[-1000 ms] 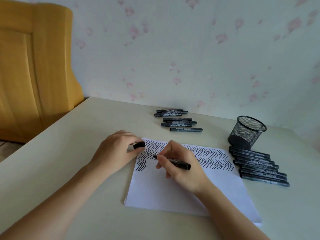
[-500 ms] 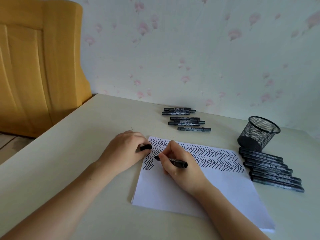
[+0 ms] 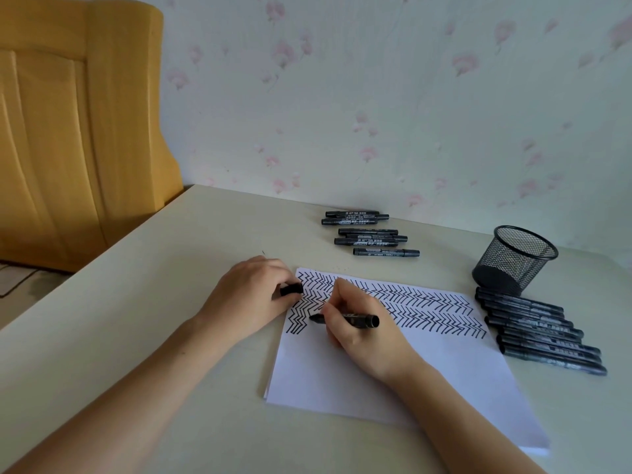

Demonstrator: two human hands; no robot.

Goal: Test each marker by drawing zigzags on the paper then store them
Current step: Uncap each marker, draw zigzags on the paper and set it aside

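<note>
A white sheet of paper lies on the table, its upper part filled with black zigzags. My right hand grips an uncapped black marker, tip pointing left and touching the paper near the left-hand zigzags. My left hand rests at the paper's top-left corner, pinching the black marker cap. Several capped black markers lie in a group near the wall. Another row of several black markers lies right of the paper.
A black mesh pen cup stands at the back right, just behind the right-hand row of markers. A yellow wooden chair back is beyond the table's left edge. The floral-papered wall runs along the table's far edge.
The view has shifted a little, so everything sits slightly further right. My right hand has slid the marker slightly down and left on the paper. My left hand still holds the cap.
</note>
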